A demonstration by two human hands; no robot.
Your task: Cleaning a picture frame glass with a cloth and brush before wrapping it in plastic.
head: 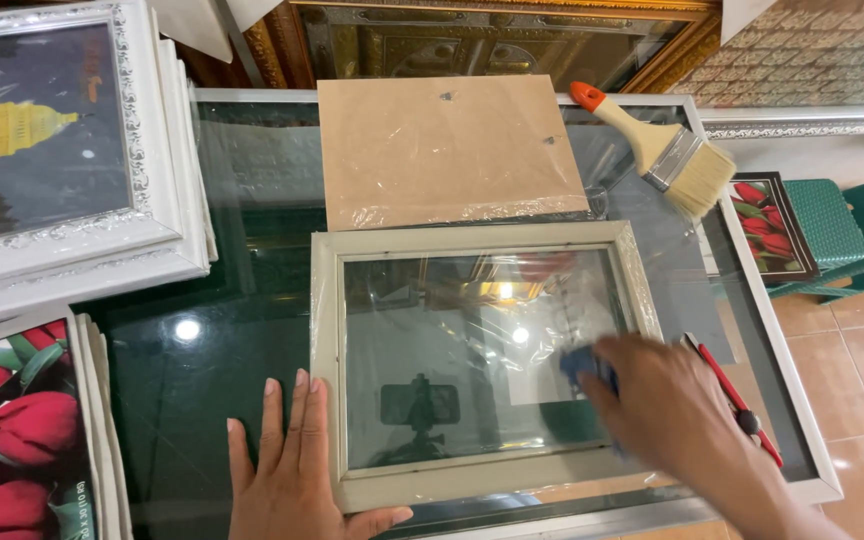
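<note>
A pale grey-white picture frame (324, 340) with a glass pane lies flat on a glass-topped table (212, 330), still partly wrapped in clear film. My left hand (287, 470) rests flat on the table with its fingers apart, pressing against the frame's lower left corner. My right hand (667, 405) is on the pane's right side, closed on a blue cloth (582, 365) that shows under its fingers. The pane reflects a phone on a small stand.
A brown backing board (447, 145) lies behind the frame. A paintbrush (667, 150) with an orange handle tip lies at the back right. A red-handled tool (737, 400) lies by my right wrist. White framed pictures (62, 150) are stacked left, and a rose picture (12, 430) sits at the lower left.
</note>
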